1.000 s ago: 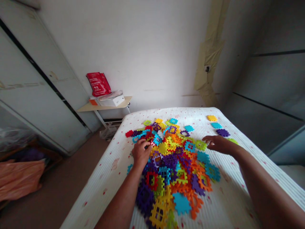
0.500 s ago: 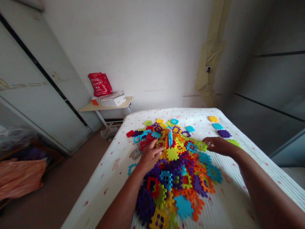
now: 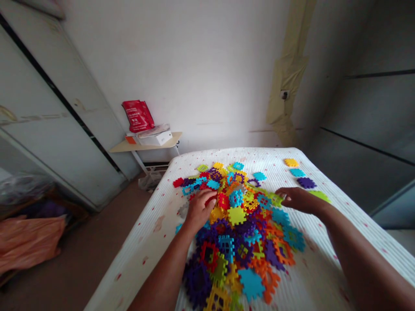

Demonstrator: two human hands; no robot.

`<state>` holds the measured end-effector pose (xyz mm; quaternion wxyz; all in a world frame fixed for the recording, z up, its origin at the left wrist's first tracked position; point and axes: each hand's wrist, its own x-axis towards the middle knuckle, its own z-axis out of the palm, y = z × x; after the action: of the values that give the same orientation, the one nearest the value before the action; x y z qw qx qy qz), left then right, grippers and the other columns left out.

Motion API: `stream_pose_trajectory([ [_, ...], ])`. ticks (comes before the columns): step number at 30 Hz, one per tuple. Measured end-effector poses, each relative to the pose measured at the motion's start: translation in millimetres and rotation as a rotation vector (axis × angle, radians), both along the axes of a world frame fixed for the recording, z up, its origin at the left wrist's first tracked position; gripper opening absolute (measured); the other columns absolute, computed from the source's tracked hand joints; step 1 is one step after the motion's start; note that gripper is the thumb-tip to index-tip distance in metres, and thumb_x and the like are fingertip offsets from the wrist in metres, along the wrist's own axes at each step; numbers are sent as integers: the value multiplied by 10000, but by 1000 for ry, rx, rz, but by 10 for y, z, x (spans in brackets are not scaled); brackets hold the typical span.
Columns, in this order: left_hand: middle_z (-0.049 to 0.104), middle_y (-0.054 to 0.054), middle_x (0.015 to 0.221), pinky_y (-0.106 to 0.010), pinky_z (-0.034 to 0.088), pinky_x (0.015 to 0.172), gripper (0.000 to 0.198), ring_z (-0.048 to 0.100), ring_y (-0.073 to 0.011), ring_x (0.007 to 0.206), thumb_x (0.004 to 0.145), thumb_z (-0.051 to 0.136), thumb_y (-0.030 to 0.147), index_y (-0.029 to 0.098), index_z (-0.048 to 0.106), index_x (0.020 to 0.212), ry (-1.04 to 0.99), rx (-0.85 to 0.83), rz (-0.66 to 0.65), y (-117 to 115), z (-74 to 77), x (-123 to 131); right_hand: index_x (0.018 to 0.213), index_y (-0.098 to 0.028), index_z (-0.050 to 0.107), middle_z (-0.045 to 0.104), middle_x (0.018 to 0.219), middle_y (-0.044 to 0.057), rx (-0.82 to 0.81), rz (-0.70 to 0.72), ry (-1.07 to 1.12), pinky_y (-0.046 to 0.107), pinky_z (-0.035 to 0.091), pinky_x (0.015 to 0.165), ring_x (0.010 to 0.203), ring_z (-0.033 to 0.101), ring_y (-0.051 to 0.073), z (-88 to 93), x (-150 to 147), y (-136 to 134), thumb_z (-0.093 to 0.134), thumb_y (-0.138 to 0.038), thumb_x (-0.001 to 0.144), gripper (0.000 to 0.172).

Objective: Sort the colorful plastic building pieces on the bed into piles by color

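Note:
My left hand reaches over the left part of a heap of coloured plastic interlocking tiles, fingers bent and thumb apart. Its fingertips are near a red tile, and I see nothing gripped. A light-blue windowed tile and a solid lime-green tile lie just right of it. At the heap's right edge is my right hand, its fingers curled in. It is beside a lime-green tile; whether the fingers hold anything is hidden.
The heap lies on a white dotted bedspread. To the right, a yellow tile, blue tile, purple tile and green tile form a row. A small table with a red bag stands back left.
The light-blue tile that stood on edge in the heap now shows its face, tilted nearer me. My left hand has drawn slightly back with its fingers closer together. My right hand stays nearly still.

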<state>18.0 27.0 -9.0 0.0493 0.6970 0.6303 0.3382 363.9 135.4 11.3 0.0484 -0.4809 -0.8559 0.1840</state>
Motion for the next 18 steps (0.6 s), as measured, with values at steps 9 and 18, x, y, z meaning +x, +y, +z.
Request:
stream_pose_trajectory([
  [9, 699, -32, 1008, -292, 451, 830, 273, 619, -198, 960, 796, 454, 279, 251, 683, 943, 95, -192, 365, 756, 390, -393, 1040, -204, 639, 705, 894, 61, 2, -3, 64, 300, 495, 707, 782, 658, 211, -63, 32, 43, 524, -199, 687, 371],
  [18, 648, -149, 1087, -507, 375, 874, 334, 539, -366, 1081, 659, 620, 402, 234, 658, 944, 205, -479, 520, 1353, 206, -244, 1055, -202, 640, 702, 954, 73, 4, -7, 76, 294, 496, 745, 813, 657, 200, -102, 85, 77, 495, -175, 688, 395],
])
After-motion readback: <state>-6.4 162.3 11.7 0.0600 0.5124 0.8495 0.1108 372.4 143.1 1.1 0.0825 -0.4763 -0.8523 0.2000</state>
